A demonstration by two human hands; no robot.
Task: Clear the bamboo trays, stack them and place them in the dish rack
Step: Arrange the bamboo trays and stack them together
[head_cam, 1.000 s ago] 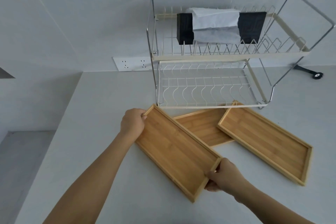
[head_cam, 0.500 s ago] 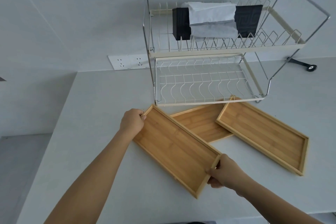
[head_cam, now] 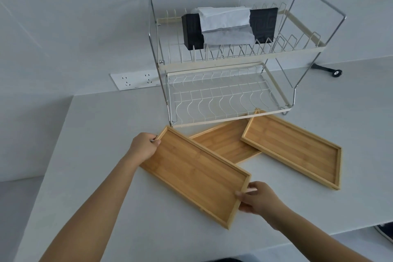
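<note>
**Both hands on the near tray's short ends**

We grip the near bamboo tray (head_cam: 194, 173) at opposite short ends: left hand (head_cam: 144, 147) pinching the far corner rim, right hand (head_cam: 258, 198) closed on the near end rim. It overlaps the middle tray (head_cam: 228, 144); the right tray (head_cam: 293, 149) lies beside, all empty on the counter (head_cam: 102, 155) before the dish rack (head_cam: 229, 66). We judge the tray stiff, light, smooth; rims give the surest hold.

Home kitchen: white countertop (head_cam: 106, 155), two-tier dish rack (head_cam: 234, 66), wall sockets (head_cam: 136, 80).
</note>
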